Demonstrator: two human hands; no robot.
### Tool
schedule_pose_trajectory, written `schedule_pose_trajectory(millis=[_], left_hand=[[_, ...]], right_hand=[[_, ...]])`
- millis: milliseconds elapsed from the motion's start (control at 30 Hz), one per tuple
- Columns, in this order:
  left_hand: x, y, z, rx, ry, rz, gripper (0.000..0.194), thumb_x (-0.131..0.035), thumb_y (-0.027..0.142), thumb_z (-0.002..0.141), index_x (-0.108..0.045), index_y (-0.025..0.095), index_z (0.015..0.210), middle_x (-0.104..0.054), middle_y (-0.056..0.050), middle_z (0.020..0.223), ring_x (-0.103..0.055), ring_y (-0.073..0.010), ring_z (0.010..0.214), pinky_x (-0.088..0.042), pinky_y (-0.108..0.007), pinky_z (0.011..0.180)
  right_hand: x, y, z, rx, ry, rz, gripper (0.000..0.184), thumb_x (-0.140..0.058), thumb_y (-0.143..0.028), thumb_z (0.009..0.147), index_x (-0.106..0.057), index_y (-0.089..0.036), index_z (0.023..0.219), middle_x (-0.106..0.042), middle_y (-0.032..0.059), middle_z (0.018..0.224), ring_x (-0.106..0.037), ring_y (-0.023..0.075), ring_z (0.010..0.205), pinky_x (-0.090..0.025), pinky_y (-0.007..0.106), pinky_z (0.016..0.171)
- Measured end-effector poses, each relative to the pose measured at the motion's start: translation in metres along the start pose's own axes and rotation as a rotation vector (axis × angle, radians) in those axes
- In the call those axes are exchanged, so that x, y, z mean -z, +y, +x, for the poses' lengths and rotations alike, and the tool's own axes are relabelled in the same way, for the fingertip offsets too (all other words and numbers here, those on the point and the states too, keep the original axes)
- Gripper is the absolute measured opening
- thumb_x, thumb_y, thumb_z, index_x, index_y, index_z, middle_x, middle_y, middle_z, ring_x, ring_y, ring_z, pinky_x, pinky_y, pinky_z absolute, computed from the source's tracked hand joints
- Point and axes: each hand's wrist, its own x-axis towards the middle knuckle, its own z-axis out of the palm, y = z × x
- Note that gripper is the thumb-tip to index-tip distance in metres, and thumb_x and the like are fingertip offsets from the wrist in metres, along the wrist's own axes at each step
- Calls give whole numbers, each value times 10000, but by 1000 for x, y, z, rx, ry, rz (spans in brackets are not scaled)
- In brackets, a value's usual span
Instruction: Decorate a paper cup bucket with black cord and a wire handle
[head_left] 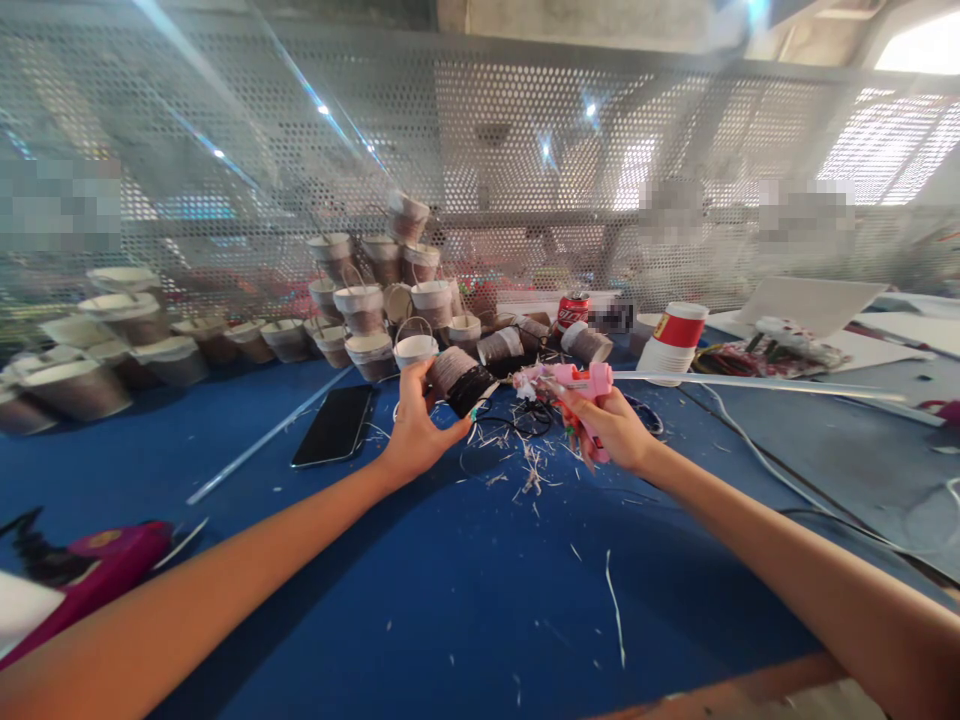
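My left hand (421,430) is closed round a paper cup (459,380) that lies tilted on its side. Grey-brown cord wraps part of the cup, and a black band runs round the end toward the right. In my right hand (611,425) is a pink glue gun (585,380), its nozzle pointing left at the cup. A long clear glue stick (757,382) sticks out of the back of the gun. Whitish stuff coats the gun's front, close to the cup. Whether the nozzle touches the cup, I cannot tell.
Cord-wrapped cups with handles (360,300) are stacked at the back left. A black phone (334,425) and another glue stick (262,440) lie left of my hand. Stacked paper cups (675,345) and a red can (574,310) stand behind. Fibre scraps (532,470) litter the blue table (420,600).
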Motion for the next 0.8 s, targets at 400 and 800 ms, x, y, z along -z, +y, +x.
schedule_pose_trajectory(millis=[400, 800], left_hand=[[0, 1, -1, 22, -14, -27, 766, -712, 288, 621, -285, 203, 1251, -337, -135, 1262, -444, -280, 1171, -414, -467, 981], [2, 4, 0, -58, 23, 77, 789, -711, 246, 626, -305, 241, 1303, -329, -121, 1299, -398, -297, 1217, -439, -455, 956]], right_hand=[[1, 4, 3, -30, -15, -47, 446, -553, -613, 694, -437, -203, 563, -479, -30, 404, -406, 83, 252, -280, 209, 235], [19, -1, 3, -37, 429, -1218, 335, -433, -327, 789, -517, -83, 1003, -542, 192, 947, -600, 279, 769, -450, 393, 630]])
